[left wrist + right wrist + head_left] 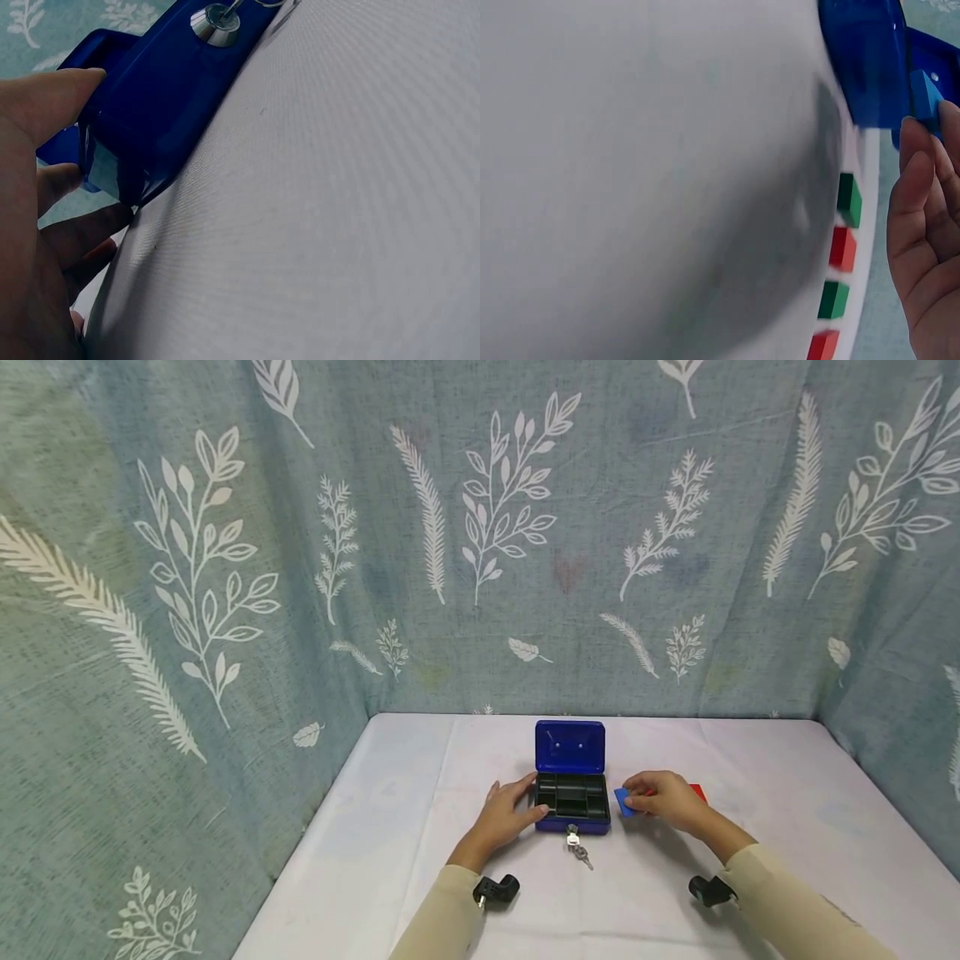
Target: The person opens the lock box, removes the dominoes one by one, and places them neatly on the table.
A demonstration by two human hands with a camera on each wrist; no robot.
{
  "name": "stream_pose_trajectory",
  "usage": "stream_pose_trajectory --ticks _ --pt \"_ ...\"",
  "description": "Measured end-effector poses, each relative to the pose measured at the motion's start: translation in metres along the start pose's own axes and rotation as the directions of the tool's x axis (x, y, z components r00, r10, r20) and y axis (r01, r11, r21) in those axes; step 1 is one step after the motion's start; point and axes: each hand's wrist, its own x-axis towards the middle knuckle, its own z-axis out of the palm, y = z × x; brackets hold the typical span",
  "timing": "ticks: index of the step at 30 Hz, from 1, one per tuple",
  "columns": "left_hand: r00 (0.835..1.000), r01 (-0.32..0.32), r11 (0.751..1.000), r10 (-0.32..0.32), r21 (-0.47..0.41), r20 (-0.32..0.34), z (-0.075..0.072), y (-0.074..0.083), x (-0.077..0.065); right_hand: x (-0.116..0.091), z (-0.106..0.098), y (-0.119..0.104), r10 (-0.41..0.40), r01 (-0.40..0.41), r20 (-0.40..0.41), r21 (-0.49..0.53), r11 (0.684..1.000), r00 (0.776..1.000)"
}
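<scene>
A blue cash box (573, 825) stands with its lid (570, 746) raised. Inside it lies a black tray (572, 788) divided into compartments. My left hand (501, 821) rests against the box's left side, fingers fairly straight, the thumb at the front left corner; in the left wrist view the thumb touches the upper edge of the blue wall (154, 97). Just right of the box, my right hand (667, 800) pinches a small blue block (623, 802) between thumb and fingers. The right wrist view shows this blue block (925, 99) raised at the fingertips.
Keys (581, 854) hang from the lock (573, 835) on the box's front. Red and green blocks, such as a green block (849, 199) and a red block (842, 249), stand in a row on the white tablecloth (405, 827). A leaf-patterned curtain (420, 635) surrounds the table.
</scene>
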Motion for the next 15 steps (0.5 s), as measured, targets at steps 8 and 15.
stream_pose_trajectory --ticks 8,15 --pt "1.0 0.003 1.0 -0.003 0.012 0.001 0.0 0.001 0.001 -0.007 -0.016 0.013 0.038 -0.038 -0.006 -0.022 0.999 0.999" --pt "1.0 0.008 1.0 -0.008 0.009 0.006 0.0 0.001 0.001 -0.015 -0.033 0.021 0.023 -0.023 -0.002 -0.046 0.999 1.0"
